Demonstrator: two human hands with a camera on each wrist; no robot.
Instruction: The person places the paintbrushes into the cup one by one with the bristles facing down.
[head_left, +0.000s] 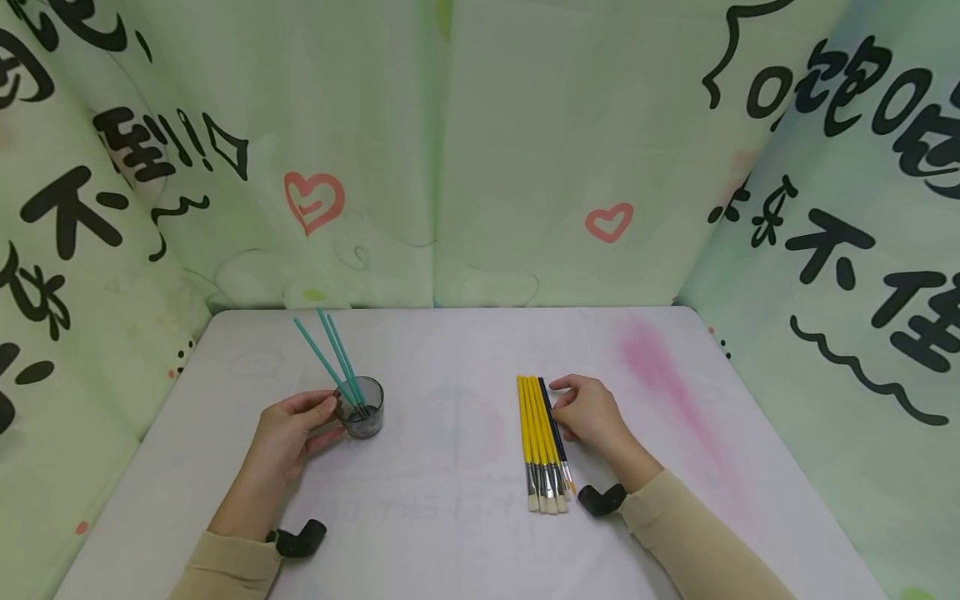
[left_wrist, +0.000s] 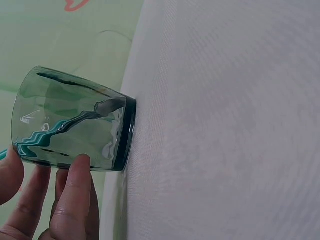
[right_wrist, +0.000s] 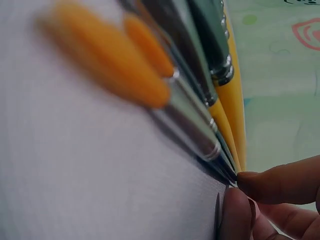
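Left hand (head_left: 292,429), clamped on upright, clear grey glass tumbler (head_left: 367,423); slim teal sticks (head_left: 337,351) leaning inside. On white cloth-covered table (head_left: 442,517), well right of tumbler: row of yellow-handled, pale-bristled flat brushes (head_left: 532,425); alongside, dark-blue-handled, orange-bristled brushes (head_left: 559,446), one seemingly pinched by right hand (head_left: 594,414). Advisable: tumbler steadied, single handle raised, row undisturbed

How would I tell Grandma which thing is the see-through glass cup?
Find the white table. On its left side, a left hand touches the small, see-through glass cup. Unlike the yellow-handled paintbrushes lying further right, it stands upright, with thin teal sticks poking out.
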